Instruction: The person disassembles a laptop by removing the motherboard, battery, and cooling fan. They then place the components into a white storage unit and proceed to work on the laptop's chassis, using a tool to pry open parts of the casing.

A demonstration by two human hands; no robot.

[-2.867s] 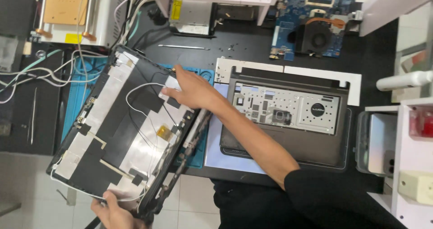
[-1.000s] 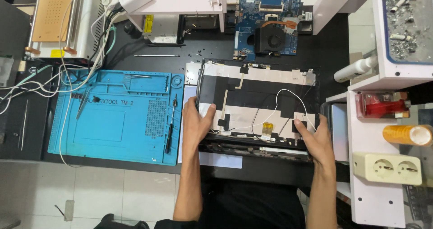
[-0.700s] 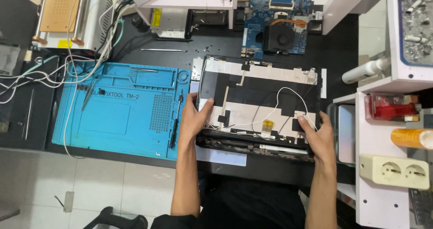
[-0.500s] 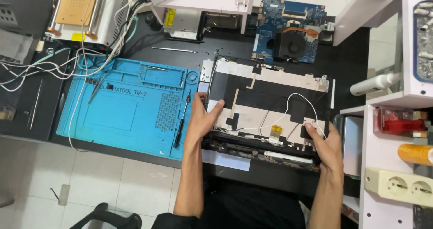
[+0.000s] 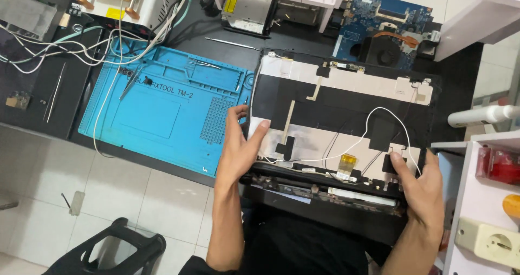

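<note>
the person's left hand (image 5: pixel 242 148) grips the left near corner of an opened laptop lid panel (image 5: pixel 346 99), thumb laid over its inner face and fingers curled around the edge. the right hand (image 5: pixel 422 185) clasps the right near corner of the same panel, thumb pressing on a black patch there and the other fingers wrapped under the rim. the panel lies flat between the two hands and stretches away from them, its inside facing up: black backing, pale foil strips, a thin white cable (image 5: pixel 379 115) looping from near the right thumb across toward the left hand, and a small gold connector (image 5: pixel 345 165) just beyond the near edge, between the hands. under the near edge, at the wrists, sits the dark laptop base (image 5: pixel 325 194), with the panel resting over it.

just left of the left hand lies a blue repair mat (image 5: pixel 162 110), touching the panel's side, with tweezers (image 5: pixel 130 83) on its far part. beyond the panel, farther from both hands, a blue circuit board (image 5: pixel 387 28) with a fan rests on the black table. to the right of the right hand stands a white shelf (image 5: pixel 482 210) carrying a power socket (image 5: pixel 487 242).
</note>
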